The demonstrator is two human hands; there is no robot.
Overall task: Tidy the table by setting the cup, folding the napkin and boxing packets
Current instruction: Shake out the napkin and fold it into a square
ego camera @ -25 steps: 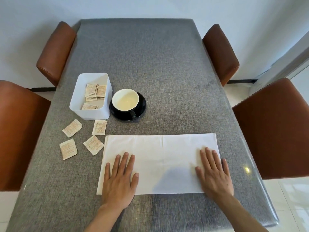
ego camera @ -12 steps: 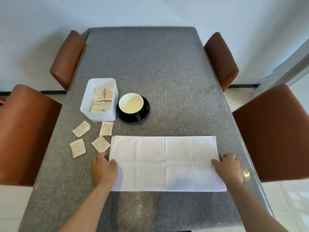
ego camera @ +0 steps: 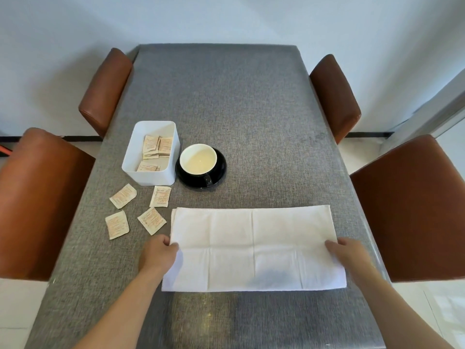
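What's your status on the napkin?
Left hand and right hand pinching the napkin at its side edges. Napkin flat, fold not yet made. Nothing in the way.

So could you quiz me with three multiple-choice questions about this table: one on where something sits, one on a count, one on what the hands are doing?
1. Where does the cup stand?
A. in the white box
B. on a black saucer
C. on the napkin

2. How many packets lie loose on the table?
A. two
B. four
C. seven

3. What are the hands doing?
A. gripping the napkin's side edges
B. lifting the cup
C. resting in the box

Answers:
1 B, the saucer rings it beside the box.
2 B, four packets lie outside the box.
3 A, left hand and right hand pinch the napkin.
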